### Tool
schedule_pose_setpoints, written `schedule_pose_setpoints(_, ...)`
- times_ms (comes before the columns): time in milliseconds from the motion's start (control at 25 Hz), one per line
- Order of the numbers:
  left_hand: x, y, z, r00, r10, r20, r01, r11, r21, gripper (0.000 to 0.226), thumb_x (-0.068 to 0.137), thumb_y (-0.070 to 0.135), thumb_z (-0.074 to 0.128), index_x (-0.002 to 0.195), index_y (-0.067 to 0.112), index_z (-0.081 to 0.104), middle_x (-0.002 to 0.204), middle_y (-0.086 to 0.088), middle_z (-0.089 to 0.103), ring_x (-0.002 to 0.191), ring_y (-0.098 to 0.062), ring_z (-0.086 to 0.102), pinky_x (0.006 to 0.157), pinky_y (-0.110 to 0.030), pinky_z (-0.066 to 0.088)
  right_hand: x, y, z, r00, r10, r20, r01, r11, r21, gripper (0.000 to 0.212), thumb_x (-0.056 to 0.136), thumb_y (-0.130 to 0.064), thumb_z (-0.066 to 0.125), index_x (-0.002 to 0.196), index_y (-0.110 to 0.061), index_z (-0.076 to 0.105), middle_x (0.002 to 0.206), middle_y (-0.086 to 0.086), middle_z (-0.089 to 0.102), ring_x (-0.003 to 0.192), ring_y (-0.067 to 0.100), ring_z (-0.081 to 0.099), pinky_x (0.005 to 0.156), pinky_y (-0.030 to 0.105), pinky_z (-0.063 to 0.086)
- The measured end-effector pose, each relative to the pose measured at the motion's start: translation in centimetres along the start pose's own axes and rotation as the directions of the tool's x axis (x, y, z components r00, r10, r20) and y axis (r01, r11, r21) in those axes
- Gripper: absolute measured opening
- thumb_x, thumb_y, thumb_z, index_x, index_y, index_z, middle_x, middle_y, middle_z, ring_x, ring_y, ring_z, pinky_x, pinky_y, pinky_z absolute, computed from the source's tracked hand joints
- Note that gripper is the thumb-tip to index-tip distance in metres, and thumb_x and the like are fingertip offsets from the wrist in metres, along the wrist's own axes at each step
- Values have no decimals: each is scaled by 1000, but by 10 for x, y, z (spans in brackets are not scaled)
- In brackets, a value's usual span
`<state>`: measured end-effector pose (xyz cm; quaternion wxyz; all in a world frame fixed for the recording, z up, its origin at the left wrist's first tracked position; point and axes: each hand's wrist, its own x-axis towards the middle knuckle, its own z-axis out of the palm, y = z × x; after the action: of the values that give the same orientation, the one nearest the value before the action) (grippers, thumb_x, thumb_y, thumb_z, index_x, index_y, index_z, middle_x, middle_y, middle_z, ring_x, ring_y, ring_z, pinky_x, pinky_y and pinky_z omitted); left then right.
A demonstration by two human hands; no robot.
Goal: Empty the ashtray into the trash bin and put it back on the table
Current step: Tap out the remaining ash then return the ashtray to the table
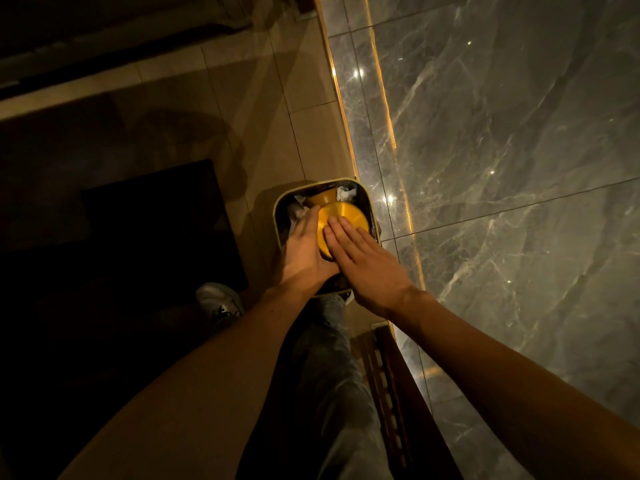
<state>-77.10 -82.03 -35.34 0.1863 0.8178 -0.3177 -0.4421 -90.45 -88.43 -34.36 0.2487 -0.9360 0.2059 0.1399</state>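
A golden metal ashtray is turned upside down over the open trash bin, its flat round base facing up. My left hand grips the ashtray's left side from below. My right hand lies flat with its fingers spread on the ashtray's base. The bin is squarish with a pale rim and stands on the floor against the wall. Crumpled white paper and another golden piece show inside it.
A glossy grey marble wall with a lit gold strip runs along the right. Beige floor tiles stretch ahead. A dark mat lies to the left. My jeans leg and a pale shoe are below the bin.
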Motion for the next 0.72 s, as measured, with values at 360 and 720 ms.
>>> schedule_pose_setpoints(360,-2,-1,0,1000,-4,-15,4,1000,-26,103,58,29,88,146,13,37,145,-11,48,130,-28,50,106,-40,44,0,1,-3,996,72,-56,-67,995,79,74,90,-4,53,154,-1,14,162,18,13,151,29,6,122,40,7)
schedule_pose_setpoints(720,-1,1,0,1000,-15,-7,15,1000,-7,101,61,27,86,147,10,36,147,-13,47,133,-28,48,109,-36,40,3,0,-2,1000,1,-4,-1,998,62,87,85,-2,60,154,-3,8,163,18,9,151,28,3,120,39,1)
